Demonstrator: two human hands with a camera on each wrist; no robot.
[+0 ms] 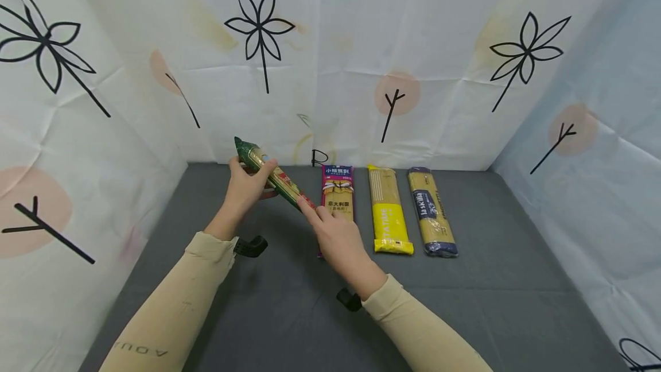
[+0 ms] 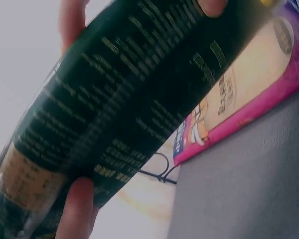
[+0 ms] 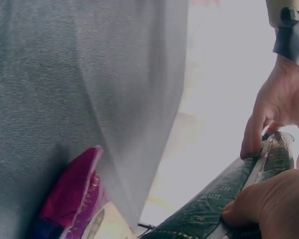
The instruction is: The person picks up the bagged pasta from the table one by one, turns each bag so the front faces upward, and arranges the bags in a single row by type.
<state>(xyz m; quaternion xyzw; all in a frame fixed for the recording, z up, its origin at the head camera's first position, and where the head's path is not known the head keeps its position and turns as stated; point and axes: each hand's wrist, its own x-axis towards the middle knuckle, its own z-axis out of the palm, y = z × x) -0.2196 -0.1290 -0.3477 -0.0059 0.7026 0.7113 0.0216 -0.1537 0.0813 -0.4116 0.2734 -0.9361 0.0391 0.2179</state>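
Note:
A long green packet of pasta (image 1: pixel 281 179) with a gold and red front is held up at a slant over the table, its twisted end at the upper left. My left hand (image 1: pixel 247 185) grips it near that end, thumb across the front and fingers behind. My right hand (image 1: pixel 341 240) pinches the lower end, index finger laid along it. In the left wrist view, the packet's dark green back (image 2: pixel 114 99) shows printed text and fingertips against it. The right wrist view has both hands on the green packet (image 3: pixel 199 209).
A purple-and-gold pasta packet (image 1: pixel 338 194) lies partly hidden behind my right hand. To its right are a yellow pasta packet (image 1: pixel 391 211) and a blue-ended one (image 1: pixel 432 211), side by side on the grey tabletop (image 1: pixel 490 314). Patterned white cloth (image 1: pixel 330 45) encloses the back and sides.

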